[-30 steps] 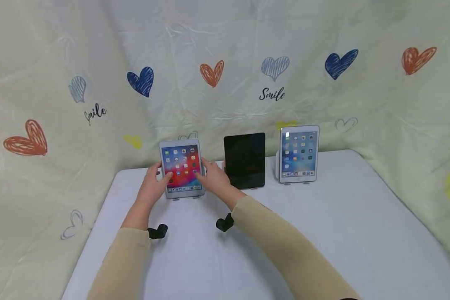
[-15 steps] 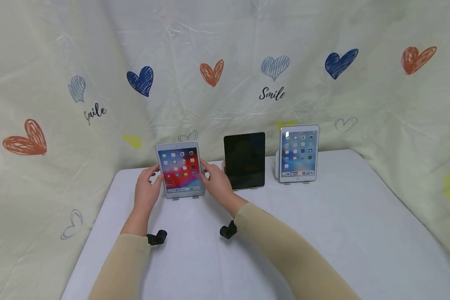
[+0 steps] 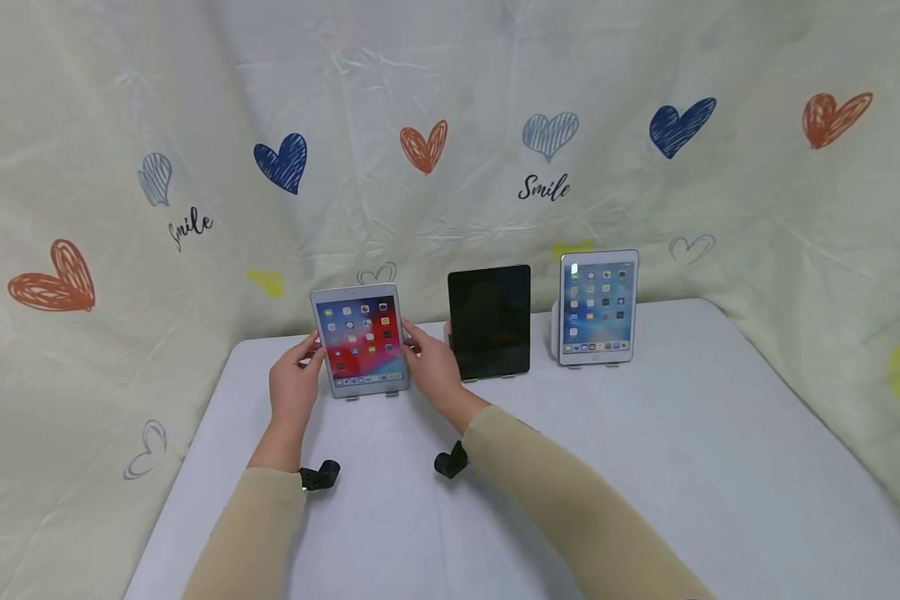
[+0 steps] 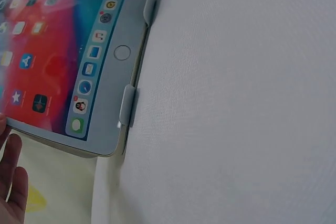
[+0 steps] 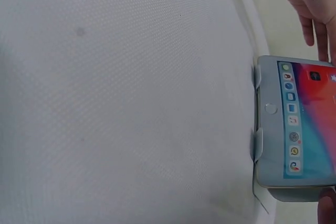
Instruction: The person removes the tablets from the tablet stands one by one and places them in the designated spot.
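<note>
A white-framed tablet (image 3: 360,342) with a lit red and blue home screen stands at the back left of the table, its lower edge in the hooks (image 4: 127,104) of a stand. It leans slightly to the left. My left hand (image 3: 292,387) holds its left edge, thumb at the rim and some fingers outside and behind it. On the opposite edge, my right hand (image 3: 433,367) pinches the tablet, its thumb at the front rim. The fingertips behind the tablet are hidden. In the right wrist view the home button (image 5: 271,108) and the dock icons show.
To the right stands a tablet with a dark screen (image 3: 490,321). Farther right is a white tablet with a lit blue screen (image 3: 598,308), also on a stand. A white cloth covers the table (image 3: 682,467). A curtain with printed hearts (image 3: 423,148) hangs behind.
Both thumbs have drawn back from over the screen to the tablet's side edges. The tablet's top has shifted slightly left and down. Over the last half second little has moved.
</note>
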The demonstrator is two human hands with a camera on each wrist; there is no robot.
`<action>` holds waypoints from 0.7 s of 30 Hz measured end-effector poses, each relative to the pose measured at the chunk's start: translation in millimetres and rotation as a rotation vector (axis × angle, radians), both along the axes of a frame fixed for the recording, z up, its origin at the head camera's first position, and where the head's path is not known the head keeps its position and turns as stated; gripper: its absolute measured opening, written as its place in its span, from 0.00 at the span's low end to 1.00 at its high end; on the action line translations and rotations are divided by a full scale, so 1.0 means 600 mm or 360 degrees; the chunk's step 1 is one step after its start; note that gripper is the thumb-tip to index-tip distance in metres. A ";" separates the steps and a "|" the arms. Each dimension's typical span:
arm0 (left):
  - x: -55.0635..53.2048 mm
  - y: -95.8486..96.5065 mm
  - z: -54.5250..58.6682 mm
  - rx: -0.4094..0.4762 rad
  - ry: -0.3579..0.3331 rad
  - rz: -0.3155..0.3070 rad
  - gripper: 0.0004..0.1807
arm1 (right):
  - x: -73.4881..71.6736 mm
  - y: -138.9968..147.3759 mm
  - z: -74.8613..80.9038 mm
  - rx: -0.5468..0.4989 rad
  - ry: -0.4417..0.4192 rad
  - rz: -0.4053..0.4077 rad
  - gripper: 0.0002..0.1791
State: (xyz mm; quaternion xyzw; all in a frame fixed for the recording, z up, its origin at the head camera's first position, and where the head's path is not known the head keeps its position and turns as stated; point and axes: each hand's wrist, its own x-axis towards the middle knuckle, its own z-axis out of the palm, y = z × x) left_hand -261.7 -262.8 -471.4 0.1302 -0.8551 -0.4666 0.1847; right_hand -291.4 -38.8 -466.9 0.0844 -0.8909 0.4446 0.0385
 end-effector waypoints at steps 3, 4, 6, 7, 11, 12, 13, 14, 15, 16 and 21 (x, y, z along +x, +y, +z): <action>0.000 0.001 -0.001 0.0063 0.0016 0.0022 0.22 | -0.001 -0.001 -0.001 -0.0066 -0.0013 -0.0015 0.31; -0.001 0.002 -0.001 0.0089 0.0024 0.0027 0.22 | -0.001 0.000 -0.002 -0.0100 -0.0021 -0.0014 0.31; -0.001 0.002 -0.001 0.0140 0.0034 0.0036 0.21 | -0.002 0.001 -0.002 -0.0167 -0.0039 -0.0009 0.30; 0.000 0.001 0.001 0.0162 0.0045 0.0037 0.21 | -0.002 0.001 -0.001 -0.0197 -0.0047 -0.0002 0.30; 0.004 0.000 0.008 0.0255 0.0083 0.0039 0.20 | -0.002 0.002 0.005 -0.0252 -0.0013 0.0023 0.29; 0.006 0.000 0.010 0.0271 0.0097 0.0037 0.20 | -0.002 0.002 0.006 -0.0252 0.0003 0.0029 0.29; 0.007 -0.001 0.013 0.0287 0.0108 0.0035 0.20 | -0.003 0.002 0.007 -0.0253 0.0026 0.0031 0.28; 0.008 -0.001 0.015 0.0309 0.0116 0.0032 0.19 | -0.002 0.002 0.009 -0.0267 0.0029 0.0031 0.28; 0.010 0.000 0.018 0.0329 0.0122 0.0027 0.19 | -0.001 0.002 0.010 -0.0283 0.0034 0.0029 0.28; 0.011 0.001 0.021 0.0342 0.0129 0.0023 0.19 | 0.001 0.003 0.011 -0.0294 0.0038 0.0021 0.28; 0.020 0.007 0.033 0.0394 0.0131 -0.0002 0.19 | 0.014 0.007 0.017 -0.0428 0.0012 -0.0026 0.28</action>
